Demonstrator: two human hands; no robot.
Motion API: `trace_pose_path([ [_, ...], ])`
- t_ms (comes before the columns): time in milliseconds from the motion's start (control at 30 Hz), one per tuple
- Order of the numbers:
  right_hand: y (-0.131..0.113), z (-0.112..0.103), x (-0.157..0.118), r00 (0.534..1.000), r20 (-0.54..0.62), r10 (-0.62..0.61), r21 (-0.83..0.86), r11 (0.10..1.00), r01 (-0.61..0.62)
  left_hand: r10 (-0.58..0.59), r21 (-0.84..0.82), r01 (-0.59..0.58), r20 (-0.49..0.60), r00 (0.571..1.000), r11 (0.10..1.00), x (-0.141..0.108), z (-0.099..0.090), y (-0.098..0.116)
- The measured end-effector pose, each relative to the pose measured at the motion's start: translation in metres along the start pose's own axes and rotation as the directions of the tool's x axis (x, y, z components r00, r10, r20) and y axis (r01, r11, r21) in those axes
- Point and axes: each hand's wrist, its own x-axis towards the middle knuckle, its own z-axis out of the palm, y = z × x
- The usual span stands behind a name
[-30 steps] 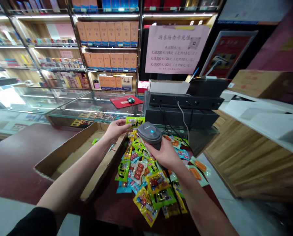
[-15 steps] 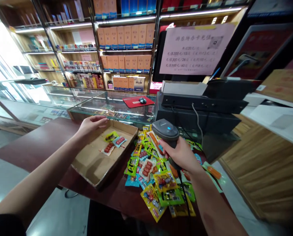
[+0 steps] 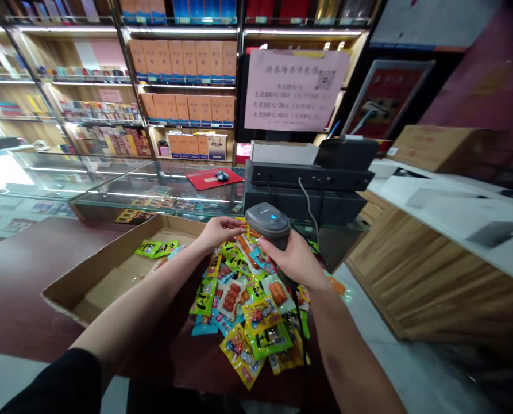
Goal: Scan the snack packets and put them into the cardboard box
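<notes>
My right hand (image 3: 297, 256) is wrapped round a grey barcode scanner (image 3: 268, 219) with a blue light on top, above the right part of a pile of small snack packets (image 3: 260, 313). At the pile's far edge, my left hand (image 3: 222, 233) has its fingers together at a small yellow packet, just left of the scanner head. Sausages show through several clear packets. Left of the pile lies a shallow cardboard box (image 3: 96, 250) with a few green and blue packets (image 3: 148, 248) inside, partly hidden by my left forearm.
Behind the pile stand a glass display counter (image 3: 153, 190) with a red mouse pad (image 3: 204, 178) and a dark cash register (image 3: 308, 195). A pink sign (image 3: 294, 89) hangs above. Boxed goods fill the shelves. A wooden cabinet (image 3: 432, 276) is at the right.
My left hand has moved right, from above the cardboard box to the packet pile beside the scanner. The view has turned right. Another green packet shows in the box.
</notes>
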Motion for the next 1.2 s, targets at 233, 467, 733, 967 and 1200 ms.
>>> trace_pose_path([
  [233, 0.017, -0.03, 0.001, 0.996, 0.044, 0.073, -0.068, 0.995, -0.07, 0.121, 0.689, -0.123, 0.051, 0.991, 0.714, -0.007, -0.003, -0.019],
  [467, 0.024, -0.042, 0.002, 0.993, 0.052, 0.107, -0.07, 0.992, -0.103, -0.126, 0.684, 0.054, 0.056, 0.99, 0.728, -0.01, -0.007, -0.044],
  [733, 0.026, -0.044, -0.001, 0.998, 0.021, 0.053, -0.121, 0.991, -0.05, -0.174, 0.48, 0.146, 0.015, 0.985, 0.865, -0.004, -0.007, -0.056],
  [967, 0.022, -0.041, -0.001, 0.998, -0.064, -0.021, -0.182, 0.983, 0.01, -0.176, 0.17, 0.154, 0.125, 0.976, 0.973, 0.004, -0.025, -0.038],
  [1200, 0.018, -0.038, -0.002, 1.0, 0.006, 0.009, -0.16, 0.987, -0.007, -0.136, -0.157, 0.125, -0.06, 0.989, 0.98, -0.001, -0.034, 0.0],
])
